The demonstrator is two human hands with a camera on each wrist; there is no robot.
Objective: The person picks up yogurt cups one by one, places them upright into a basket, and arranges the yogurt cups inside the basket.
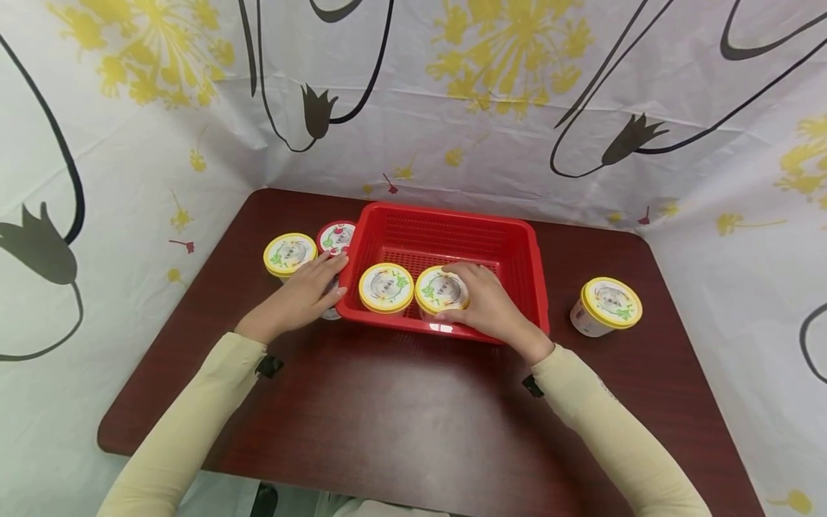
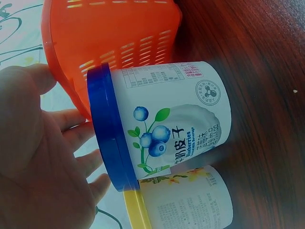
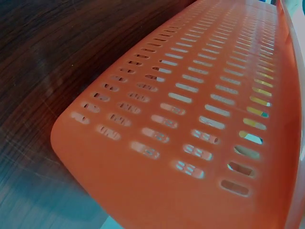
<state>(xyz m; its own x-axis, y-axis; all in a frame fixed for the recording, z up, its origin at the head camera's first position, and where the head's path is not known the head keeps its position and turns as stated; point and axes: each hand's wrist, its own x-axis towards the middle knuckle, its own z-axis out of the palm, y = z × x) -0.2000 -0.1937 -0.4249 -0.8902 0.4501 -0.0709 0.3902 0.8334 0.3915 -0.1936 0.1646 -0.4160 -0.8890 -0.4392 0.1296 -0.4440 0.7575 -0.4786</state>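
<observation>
A red basket point(image 1: 452, 224) holds two yellow-lidded tubs side by side, a left one point(image 1: 386, 287) and a right one point(image 1: 442, 289). My right hand point(image 1: 486, 301) grips the right tub by its lid, thumb at the near side and fingers at the far side. My left hand point(image 1: 301, 296) lies at the basket's left end, fingers extended, over a blue-lidded blueberry tub point(image 2: 176, 114) that stands outside the basket. In the left wrist view the fingers point(image 2: 78, 138) are beside its blue lid. The right wrist view shows the basket's slotted side point(image 3: 190, 109); the hand is out of that view.
Left of the basket stand a yellow-lidded tub point(image 1: 289, 254) and a red-lidded tub point(image 1: 336, 235). Another yellow-lidded tub point(image 1: 606, 306) stands to the right on the dark wooden table point(image 1: 413, 424). Patterned cloth point(image 1: 413, 86) hangs behind the table and at both sides.
</observation>
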